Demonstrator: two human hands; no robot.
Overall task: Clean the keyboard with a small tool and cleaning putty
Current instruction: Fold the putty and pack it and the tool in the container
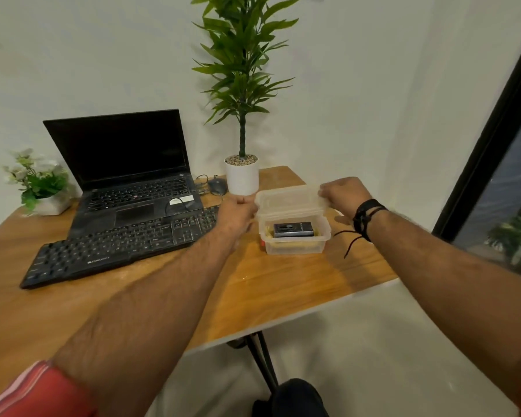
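Both hands, left (238,213) and right (345,195), grip the lid (289,201), hiding their fingertips.

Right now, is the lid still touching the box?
Apart. The head view shows both hands holding the lid lifted above the box, with its contents visible through the gap.

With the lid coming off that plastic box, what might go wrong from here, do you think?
Both hands, left hand and right hand, grip the lid, so nothing steadies the box; it could slide or tip. The white plant pot stands close behind the left hand and could get knocked.
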